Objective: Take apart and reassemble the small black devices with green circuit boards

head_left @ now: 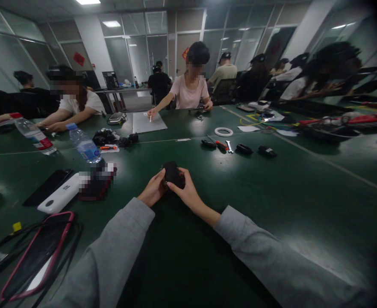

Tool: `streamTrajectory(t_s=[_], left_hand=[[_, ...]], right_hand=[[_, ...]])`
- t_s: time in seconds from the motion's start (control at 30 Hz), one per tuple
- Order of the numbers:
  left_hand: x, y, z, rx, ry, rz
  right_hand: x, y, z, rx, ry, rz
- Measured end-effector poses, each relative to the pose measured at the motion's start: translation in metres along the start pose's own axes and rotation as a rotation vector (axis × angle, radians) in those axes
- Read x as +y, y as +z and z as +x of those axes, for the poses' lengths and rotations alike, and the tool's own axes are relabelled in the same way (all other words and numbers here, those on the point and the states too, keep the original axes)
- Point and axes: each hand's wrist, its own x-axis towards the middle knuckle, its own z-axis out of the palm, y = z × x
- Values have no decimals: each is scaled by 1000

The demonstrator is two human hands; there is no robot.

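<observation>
A small black object (pixel 172 172) is held between my two hands, just above the green table (pixel 240 205) near its middle. My left hand (pixel 154 188) grips its left side, the thumb and fingers closed on it. From the right, my right hand (pixel 187 190) holds it with the thumb across its lower front and the fingers on its right edge. Beyond it lie a screwdriver (pixel 221 145), a wrench (pixel 229 146) and several black parts (pixel 244 149).
Two bottles (pixel 84 144) (pixel 34 134), a white power bank (pixel 60 193), phones (pixel 41 252) and cables are on the left. A black pile (pixel 107 137) lies farther back. Across the table a person (pixel 190 87) reaches onto a grey board (pixel 148 122).
</observation>
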Motion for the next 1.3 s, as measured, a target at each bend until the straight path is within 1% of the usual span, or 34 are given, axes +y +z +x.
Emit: streamTrajectory(t_s=[0.33,0.57,0.73,0.97,1.13,1.3], left_hand=[[3,6,-4,37,-12,5],[2,1,0,32,-12,3],[2,-5,1,11,-9,3],[6,-1,-4,22,-7,-1],[8,0,-3,44,-29,-7],[9,1,-2,60,-38,-14]], right_hand=[[-2,-1,0,-9,13,1],[-1,-1,0,-12,35,2],[-2,-2,0,-47,45,22],[-3,-5,2,-89,50,12],[-5,-6,2,-90,66,13],[-8,-7,2,-86,46,-11]])
